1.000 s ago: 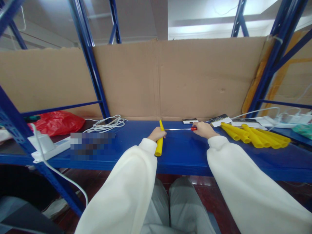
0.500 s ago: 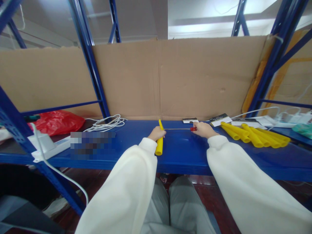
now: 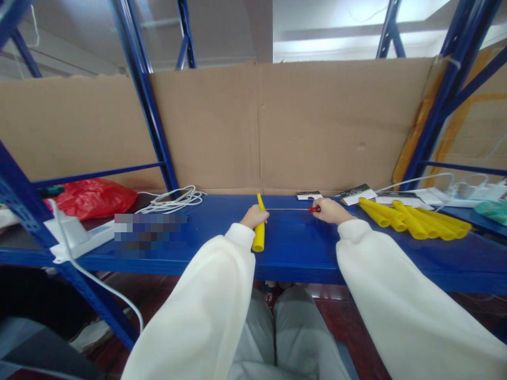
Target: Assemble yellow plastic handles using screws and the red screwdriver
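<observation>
My left hand (image 3: 254, 216) is closed around a yellow tapered tube (image 3: 259, 237), which lies lengthwise on the blue shelf (image 3: 222, 232) with its wide end toward me. In my right hand (image 3: 329, 210) is a screwdriver (image 3: 314, 209) with a red handle, my fingers wrapped round the grip. Its long thin shaft runs level to the left and reaches the tube beside my left fingers. Whether the tip touches or enters the tube I cannot tell.
Several more yellow tubes (image 3: 420, 220) lie to the right, near black-and-white cards (image 3: 358, 195). At left are a coiled white cable (image 3: 174, 200), a red plastic bag (image 3: 97, 198) and a power strip (image 3: 85, 240). A cardboard panel (image 3: 317, 126) closes off the back between blue posts.
My right hand and the screwdriver have shifted very slightly to the left. My left hand and the yellow tube stay in place.
</observation>
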Motion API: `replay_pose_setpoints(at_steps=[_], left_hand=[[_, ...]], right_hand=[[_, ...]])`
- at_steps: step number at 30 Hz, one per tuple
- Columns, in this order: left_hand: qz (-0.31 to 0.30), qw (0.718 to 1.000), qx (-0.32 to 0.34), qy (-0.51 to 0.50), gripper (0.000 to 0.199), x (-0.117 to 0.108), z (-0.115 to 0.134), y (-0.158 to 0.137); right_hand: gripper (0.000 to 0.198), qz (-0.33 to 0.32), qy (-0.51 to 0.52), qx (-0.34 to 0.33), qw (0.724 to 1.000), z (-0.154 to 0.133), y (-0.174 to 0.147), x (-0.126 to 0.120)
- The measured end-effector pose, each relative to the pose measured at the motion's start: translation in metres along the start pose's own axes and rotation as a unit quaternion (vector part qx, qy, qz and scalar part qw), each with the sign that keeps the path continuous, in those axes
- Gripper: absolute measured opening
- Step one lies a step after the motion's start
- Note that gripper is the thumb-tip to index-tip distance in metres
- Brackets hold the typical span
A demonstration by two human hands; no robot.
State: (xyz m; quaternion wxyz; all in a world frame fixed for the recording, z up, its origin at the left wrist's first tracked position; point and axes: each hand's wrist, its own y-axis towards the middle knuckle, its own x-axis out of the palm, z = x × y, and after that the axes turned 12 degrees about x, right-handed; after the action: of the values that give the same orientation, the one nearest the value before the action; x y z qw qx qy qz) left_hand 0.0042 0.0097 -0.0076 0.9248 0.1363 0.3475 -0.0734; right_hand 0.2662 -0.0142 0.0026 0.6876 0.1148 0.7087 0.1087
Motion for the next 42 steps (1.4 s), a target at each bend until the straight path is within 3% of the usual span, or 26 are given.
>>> replay_pose_setpoints(at_steps=[9, 16, 28, 33, 42], left_hand=[[-0.001, 1.0, -0.006, -0.002, 0.015, 0.0, 0.0, 0.0], [0.002, 1.0, -0.005, -0.003, 0.015, 0.001, -0.003, 0.002], [0.001, 1.0, -0.005, 0.009, 0.016, 0.0, 0.002, -0.002], [0.003, 1.0, 0.0, 0.01, 0.015, 0.0, 0.0, -0.001], [0.002, 1.0, -0.002, 0.009, 0.013, 0.001, 0.001, -0.002]], right_hand=[[0.022, 0.008, -0.016, 0.008, 1.0, 0.0, 0.002, 0.004], [0.016, 0.025, 0.009, -0.047, 0.999, 0.009, 0.009, 0.011], [0.021, 0.033, 0.002, -0.027, 0.999, 0.009, 0.009, 0.012], [0.017, 0.05, 0.035, -0.072, 0.996, 0.012, 0.01, 0.012], [0.02, 0.017, 0.016, -0.015, 1.0, 0.005, 0.003, 0.005]])
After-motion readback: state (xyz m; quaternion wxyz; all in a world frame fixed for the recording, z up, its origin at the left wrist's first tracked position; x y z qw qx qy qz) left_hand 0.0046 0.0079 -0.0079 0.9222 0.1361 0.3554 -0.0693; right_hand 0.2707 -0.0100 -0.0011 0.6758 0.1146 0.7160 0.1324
